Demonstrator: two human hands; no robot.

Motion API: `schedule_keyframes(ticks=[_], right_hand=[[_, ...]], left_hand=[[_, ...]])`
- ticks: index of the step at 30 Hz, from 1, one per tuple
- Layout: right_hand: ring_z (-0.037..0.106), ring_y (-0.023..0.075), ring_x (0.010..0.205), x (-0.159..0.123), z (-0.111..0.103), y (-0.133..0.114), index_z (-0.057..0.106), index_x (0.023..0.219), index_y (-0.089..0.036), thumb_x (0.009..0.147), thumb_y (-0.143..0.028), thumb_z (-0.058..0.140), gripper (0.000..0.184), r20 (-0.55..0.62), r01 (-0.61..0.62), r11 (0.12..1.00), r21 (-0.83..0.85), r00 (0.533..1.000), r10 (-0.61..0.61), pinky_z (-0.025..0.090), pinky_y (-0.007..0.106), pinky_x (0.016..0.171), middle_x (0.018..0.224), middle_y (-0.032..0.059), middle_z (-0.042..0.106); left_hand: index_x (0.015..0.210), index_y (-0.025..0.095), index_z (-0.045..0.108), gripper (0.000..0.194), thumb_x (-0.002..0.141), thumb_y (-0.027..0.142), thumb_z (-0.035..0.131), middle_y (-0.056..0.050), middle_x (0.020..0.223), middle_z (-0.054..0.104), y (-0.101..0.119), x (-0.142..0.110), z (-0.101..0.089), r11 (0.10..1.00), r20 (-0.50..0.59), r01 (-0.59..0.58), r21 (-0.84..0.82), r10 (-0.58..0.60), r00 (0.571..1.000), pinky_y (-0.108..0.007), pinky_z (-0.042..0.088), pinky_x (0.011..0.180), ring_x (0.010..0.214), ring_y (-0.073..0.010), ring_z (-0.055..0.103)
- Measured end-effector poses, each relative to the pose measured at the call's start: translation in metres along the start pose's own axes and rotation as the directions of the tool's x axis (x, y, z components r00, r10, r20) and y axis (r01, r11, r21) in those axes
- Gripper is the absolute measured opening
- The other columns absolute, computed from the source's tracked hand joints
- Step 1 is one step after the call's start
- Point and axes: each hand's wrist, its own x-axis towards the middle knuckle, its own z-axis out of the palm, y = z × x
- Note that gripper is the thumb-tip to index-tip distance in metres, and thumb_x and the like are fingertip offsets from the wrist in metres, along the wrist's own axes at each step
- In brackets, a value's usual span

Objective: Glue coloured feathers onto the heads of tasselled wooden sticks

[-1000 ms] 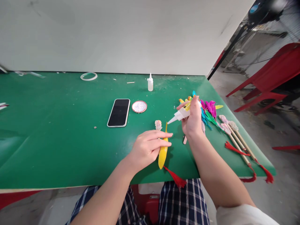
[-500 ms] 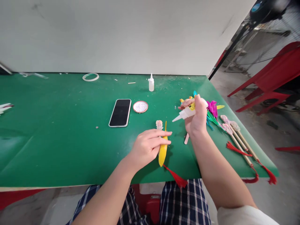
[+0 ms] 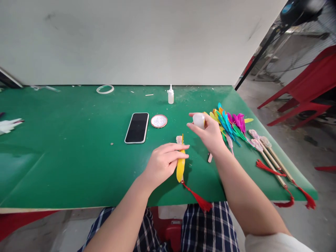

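R hand's turned the bottle; feather's edged closer to the flower

Since 0.5 s ago, R hand has swung the bottle round: nozzle then aimed left & down toward the feather, now a rounded white end faces the cam & nozzle's hidden. Feather's quill has also shifted left, up to the flower.

L hand grasps the feather, index & middle fingers laid across it. Feather's long axis runs nr straight away from the person: thin quill pointing to the far side, broad rounded tip to the near side, leaning a touch left. Flower sits just beyond the L fingers, left of the quill; its stick's mostly hidden under feather & hand. Red tassel trails from the stick's near end, off to the right, past the table edge.

R hand grips the bottle in bent fingers & thumb, up & right of the L grip, well apart from the quill. Bottle's long axis seems roughly along the line of sight; exact nozzle aim, can't tell.

Loose feathers lie just right of R grip; disc & phone left of it.
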Motion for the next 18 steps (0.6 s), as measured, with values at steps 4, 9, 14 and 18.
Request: schedule_keyframes(ticks=[4, 9, 14, 18], right_hand=[[0.049, 0.0115, 0.065, 0.0, 0.0, -0.0027, 0.058, 0.082, -0.021, 0.066, -0.033, 0.067, 0.022, -0.072, 0.048, 0.997, -0.06, 0.996, -0.052, 0.041, 0.026, 0.059, 0.077, -0.0014, 0.058], [0.045, 0.0101, 0.059, -0.0011, -0.0008, -0.0049, 0.063, 0.089, -0.022, 0.067, -0.037, 0.066, 0.026, -0.031, 0.02, 0.995, -0.095, 0.999, -0.024, 0.038, 0.026, 0.055, 0.071, -0.0024, 0.057], [0.047, 0.0101, 0.057, -0.0018, -0.002, -0.0054, 0.067, 0.088, -0.021, 0.068, -0.047, 0.063, 0.033, -0.074, -0.023, 1.0, -0.01, 0.997, 0.022, 0.037, 0.025, 0.051, 0.067, -0.0016, 0.056], [0.051, 0.0118, 0.056, -0.0003, -0.0041, -0.0025, 0.065, 0.071, -0.018, 0.077, -0.061, 0.041, 0.05, -0.253, -0.015, 0.988, 0.156, 0.966, 0.055, 0.039, 0.025, 0.048, 0.06, 0.0012, 0.053]], left_hand=[[0.077, 0.017, 0.068, 0.024, 0.078, 0.002, 0.05, -0.006, 0.095, 0.069, 0.0004, 0.0003, -0.0003, 1.0, -0.001, 0.002, 0.011, -0.002, 1.0, -0.027, 0.053, 0.078, 0.088, -0.0139, 0.064], [0.078, 0.018, 0.068, 0.024, 0.078, 0.003, 0.049, -0.005, 0.095, 0.069, 0.0001, 0.0001, -0.0003, 1.0, 0.005, 0.009, 0.019, -0.009, 1.0, -0.027, 0.053, 0.078, 0.088, -0.0139, 0.064], [0.078, 0.018, 0.068, 0.023, 0.078, 0.003, 0.051, -0.005, 0.096, 0.069, -0.0009, -0.0003, -0.0002, 1.0, 0.012, 0.002, 0.024, -0.003, 1.0, -0.028, 0.053, 0.079, 0.088, -0.0144, 0.064], [0.077, 0.018, 0.068, 0.022, 0.078, 0.003, 0.051, -0.006, 0.095, 0.07, -0.0015, -0.0006, 0.0008, 1.0, 0.007, -0.006, 0.01, 0.006, 1.0, -0.028, 0.053, 0.078, 0.087, -0.0145, 0.064]])
